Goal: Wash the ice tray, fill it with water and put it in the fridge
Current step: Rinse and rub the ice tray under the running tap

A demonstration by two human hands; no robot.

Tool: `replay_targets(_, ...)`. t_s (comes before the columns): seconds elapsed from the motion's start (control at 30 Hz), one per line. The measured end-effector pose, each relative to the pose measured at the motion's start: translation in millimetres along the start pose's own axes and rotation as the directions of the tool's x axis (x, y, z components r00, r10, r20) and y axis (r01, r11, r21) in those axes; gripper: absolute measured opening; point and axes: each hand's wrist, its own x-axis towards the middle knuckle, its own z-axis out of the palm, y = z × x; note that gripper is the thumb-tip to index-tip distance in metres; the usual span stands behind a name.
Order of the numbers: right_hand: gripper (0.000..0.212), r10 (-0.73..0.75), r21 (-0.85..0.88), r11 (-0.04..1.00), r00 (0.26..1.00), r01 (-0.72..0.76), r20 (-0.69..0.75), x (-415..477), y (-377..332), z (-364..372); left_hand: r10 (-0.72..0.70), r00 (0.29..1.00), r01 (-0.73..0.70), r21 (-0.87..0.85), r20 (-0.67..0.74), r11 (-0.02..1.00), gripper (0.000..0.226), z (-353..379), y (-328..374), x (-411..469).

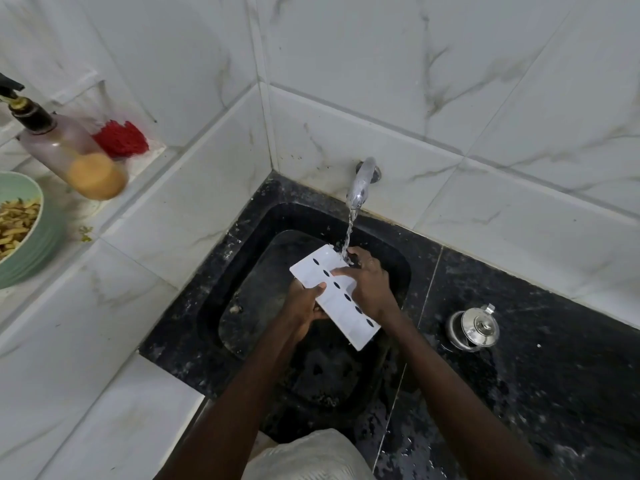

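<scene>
The ice tray [343, 311] hangs over the black sink [221, 306], held clear of the basin floor, flat white face up with a row of dark oval slots down its length. Its long axis runs on a diagonal. The near end points to the near right, and the far end points to the far left, up under the water.

Our left hand [303, 306] grips the left long edge about midway, thumb on top and fingers beneath. Our right hand [369, 284] clasps the right long edge further up, one finger stretched across the top face. Both hands are closed on the tray and neither is free.

We judge it thin moulded plastic: light, fairly stiff, likely to twist a little along its length. Wet, it should be slick, so the long edges opposite each other look the safest hold, as now.

The stream [348, 233] strikes the tray's far right corner beside our right thumb, falling from the chrome tap [362, 181] in the tiled wall. A steel lid [474, 329] sits on the wet bench [554, 341] to the right. A soap bottle [69, 154], a red scrubber [121, 138] and a green bowl [20, 237] stand at the far left.
</scene>
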Motion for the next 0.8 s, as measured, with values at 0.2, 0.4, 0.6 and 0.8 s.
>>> replay_targets(0.2, 0.062, 0.008, -0.050, 0.999, 0.996, -0.003, 0.088, 1, -1, 5, -0.021, 1.000, 0.021, -0.044, -0.004, 0.999, 0.043, 0, -1, 0)
replay_targets(0.4, 0.068, 0.168, 0.067, 0.985, 0.978, -0.161, -0.126, -6, 4, 9, -0.041, 0.966, 0.008, -0.130, -0.255, 0.991, 0.036, -3, 0, 5)
replay_targets(0.6, 0.060, 0.202, 0.029, 0.979, 0.979, -0.202, 0.021, -11, 7, 12, -0.040, 0.967, 0.004, -0.144, -0.251, 0.990, 0.037, -15, -3, 11)
replay_targets(0.8, 0.066, 0.149, 0.017, 0.989, 0.987, -0.150, 0.066, -7, 4, 13, -0.072, 0.985, 0.051, -0.135, -0.155, 0.990, 0.036, -4, 3, 6)
